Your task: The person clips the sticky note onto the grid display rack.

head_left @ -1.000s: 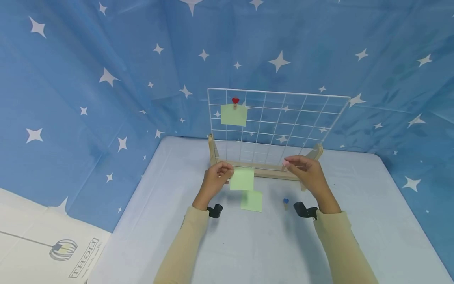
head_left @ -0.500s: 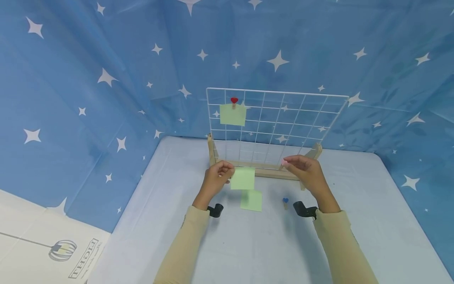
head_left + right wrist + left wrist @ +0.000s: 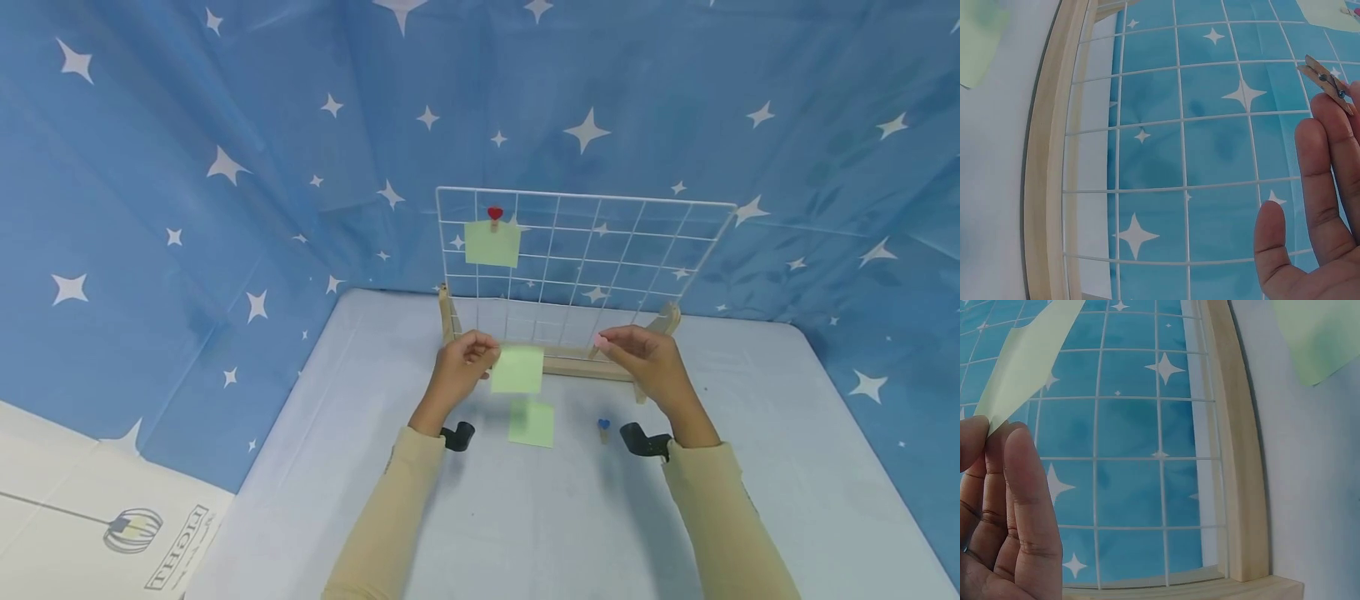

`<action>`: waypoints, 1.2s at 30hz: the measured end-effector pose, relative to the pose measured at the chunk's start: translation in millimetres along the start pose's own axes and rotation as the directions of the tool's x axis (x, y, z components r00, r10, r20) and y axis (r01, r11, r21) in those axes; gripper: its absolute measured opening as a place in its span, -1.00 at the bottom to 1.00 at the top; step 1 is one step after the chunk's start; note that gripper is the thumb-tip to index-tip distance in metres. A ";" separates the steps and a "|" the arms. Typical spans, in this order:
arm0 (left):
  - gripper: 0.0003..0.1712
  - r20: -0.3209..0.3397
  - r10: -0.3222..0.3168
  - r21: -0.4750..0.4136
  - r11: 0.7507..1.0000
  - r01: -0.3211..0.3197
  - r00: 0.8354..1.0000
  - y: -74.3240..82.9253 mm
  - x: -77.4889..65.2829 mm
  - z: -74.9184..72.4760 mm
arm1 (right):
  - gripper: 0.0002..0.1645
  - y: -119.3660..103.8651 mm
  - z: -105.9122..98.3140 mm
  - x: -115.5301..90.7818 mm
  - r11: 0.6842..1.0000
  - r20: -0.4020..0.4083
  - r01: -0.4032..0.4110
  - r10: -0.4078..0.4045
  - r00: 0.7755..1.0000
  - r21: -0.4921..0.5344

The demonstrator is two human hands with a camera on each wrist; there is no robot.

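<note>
My left hand (image 3: 462, 371) pinches a pale green sticky note (image 3: 517, 369) by its left edge, in front of the wire grid's wooden base. In the left wrist view that note (image 3: 1032, 362) slants up from between thumb and finger. My right hand (image 3: 647, 367) pinches a small wooden clothespin with a pink top (image 3: 602, 342). The right wrist view shows the clothespin (image 3: 1327, 82) with its metal spring, its tip pointing up and left. A second green note (image 3: 531, 423) lies on the table below the held one. Near it lies a clothespin with a blue heart (image 3: 603, 427).
A white wire grid (image 3: 585, 258) leans back in a wooden stand (image 3: 588, 369). At its upper left hangs a green note (image 3: 491, 246) under a clothespin with a red heart (image 3: 495, 214). A blue star-patterned cloth (image 3: 300, 125) rises behind the white table (image 3: 510, 533).
The left hand has lifted slightly and moved a little right with its sticky note. The right hand stays almost in place, still pinching the clothespin.
</note>
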State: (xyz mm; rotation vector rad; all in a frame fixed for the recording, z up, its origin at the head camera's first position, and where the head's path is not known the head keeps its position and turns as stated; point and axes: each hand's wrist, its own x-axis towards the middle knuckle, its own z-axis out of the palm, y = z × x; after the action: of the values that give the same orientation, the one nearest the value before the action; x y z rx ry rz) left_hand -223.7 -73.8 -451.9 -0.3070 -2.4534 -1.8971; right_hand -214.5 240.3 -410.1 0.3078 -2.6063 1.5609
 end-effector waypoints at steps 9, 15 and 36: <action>-0.87 0.026 0.041 0.017 0.999 -0.042 0.999 11.4 6.3 -1.6 | -0.62 -6.6 -4.2 0.1 1.000 0.003 0.015 -0.015 1.000 0.012; -0.87 0.022 0.050 0.040 0.998 -0.050 0.999 19.2 10.3 -2.4 | -0.63 -7.4 -8.0 2.7 0.999 0.009 0.043 -0.043 0.999 0.008; -0.85 0.030 0.099 0.067 0.993 -0.101 0.995 35.4 21.3 -8.2 | -0.66 -11.6 -7.7 7.2 0.990 -0.030 0.119 -0.117 0.993 0.069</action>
State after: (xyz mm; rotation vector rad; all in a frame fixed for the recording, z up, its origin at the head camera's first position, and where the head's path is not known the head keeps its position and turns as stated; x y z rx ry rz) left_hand -239.4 -70.3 -412.9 -0.4467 -2.4622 -1.7775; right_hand -219.3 240.8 -395.1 0.4360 -2.4681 1.6086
